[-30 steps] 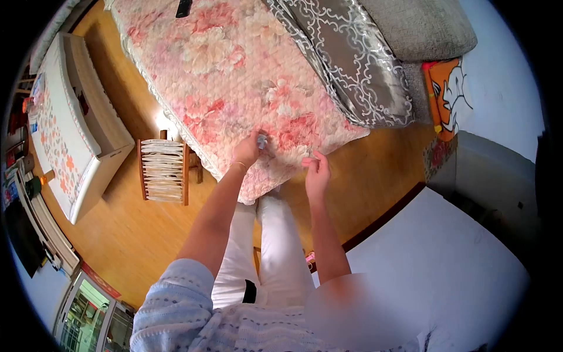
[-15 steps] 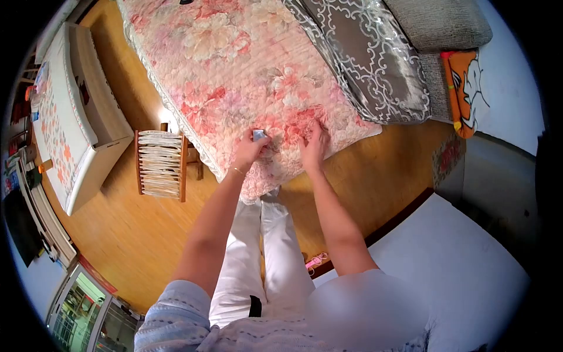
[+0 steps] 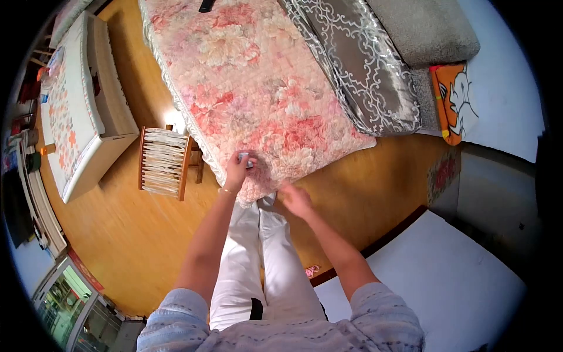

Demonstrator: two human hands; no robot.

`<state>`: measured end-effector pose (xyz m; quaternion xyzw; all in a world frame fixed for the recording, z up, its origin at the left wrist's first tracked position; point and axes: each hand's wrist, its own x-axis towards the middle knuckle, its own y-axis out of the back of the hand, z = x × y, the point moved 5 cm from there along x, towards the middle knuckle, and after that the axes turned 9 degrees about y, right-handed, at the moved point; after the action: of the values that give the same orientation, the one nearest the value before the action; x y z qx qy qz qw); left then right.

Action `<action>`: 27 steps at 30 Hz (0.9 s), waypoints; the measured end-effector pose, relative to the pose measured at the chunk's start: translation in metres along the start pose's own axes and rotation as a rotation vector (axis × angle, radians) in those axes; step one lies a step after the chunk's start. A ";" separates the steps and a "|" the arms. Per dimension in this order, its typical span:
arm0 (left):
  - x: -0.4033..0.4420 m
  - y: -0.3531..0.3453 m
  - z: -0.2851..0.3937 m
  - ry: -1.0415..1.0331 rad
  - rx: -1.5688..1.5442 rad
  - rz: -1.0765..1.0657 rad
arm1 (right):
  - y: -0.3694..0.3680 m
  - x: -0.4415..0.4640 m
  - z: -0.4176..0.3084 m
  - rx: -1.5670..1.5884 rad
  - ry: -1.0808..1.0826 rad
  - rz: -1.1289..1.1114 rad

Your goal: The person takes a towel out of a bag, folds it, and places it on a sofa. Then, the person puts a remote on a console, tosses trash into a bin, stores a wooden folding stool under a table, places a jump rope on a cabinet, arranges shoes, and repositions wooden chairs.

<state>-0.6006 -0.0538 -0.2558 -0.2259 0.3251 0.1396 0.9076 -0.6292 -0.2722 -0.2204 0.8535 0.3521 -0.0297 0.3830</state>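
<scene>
A pink floral quilted cover (image 3: 246, 88) is spread out in front of me, its near edge close to my legs. My left hand (image 3: 237, 171) is over the cover's near left corner, fingers curled around a small whitish-blue object (image 3: 246, 158) whose kind I cannot make out. At the cover's near edge, just right of my knees, is my right hand (image 3: 295, 199). Its fingers point left and are smeared by motion, so whether they grip the edge cannot be seen.
A small stool with a woven seat (image 3: 163, 162) stands left of the cover. Beyond it is a cloth-topped white table (image 3: 73, 117). A grey patterned cushion (image 3: 366, 70) lies along the cover's right side. A black object (image 3: 206, 6) rests at the far end.
Both hands have come back toward me. The right hand has left the cover's surface for its near edge; the left still holds the small object. The view has shifted slightly.
</scene>
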 end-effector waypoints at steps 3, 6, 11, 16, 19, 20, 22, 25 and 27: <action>-0.022 0.024 0.007 -0.024 -0.104 0.005 | 0.043 0.012 0.054 -0.010 0.125 0.501; -0.018 0.053 -0.001 0.056 -0.122 0.057 | 0.102 0.031 0.094 0.094 -0.079 0.628; -0.058 0.033 0.063 0.102 -0.495 0.094 | 0.159 0.064 0.118 0.047 -0.161 0.779; -0.067 0.036 0.106 0.168 -0.685 0.075 | 0.152 0.085 0.063 0.005 -0.192 0.676; -0.068 0.049 0.133 0.204 -0.770 -0.029 | 0.130 0.106 0.035 0.262 -0.271 0.579; -0.065 0.059 0.143 0.193 -0.769 -0.030 | 0.125 0.115 0.025 0.265 -0.261 0.581; -0.055 0.078 0.159 0.249 -0.758 -0.063 | 0.118 0.140 0.002 0.309 -0.194 0.595; -0.039 0.110 0.195 0.222 -0.697 -0.046 | 0.112 0.179 -0.021 0.225 -0.199 0.574; -0.031 0.135 0.221 0.207 -0.669 -0.044 | 0.104 0.213 -0.034 0.070 -0.133 0.555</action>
<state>-0.5613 0.1698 -0.1274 -0.5309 0.3467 0.1951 0.7482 -0.4117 -0.1738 -0.1992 0.9261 0.0776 0.0082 0.3692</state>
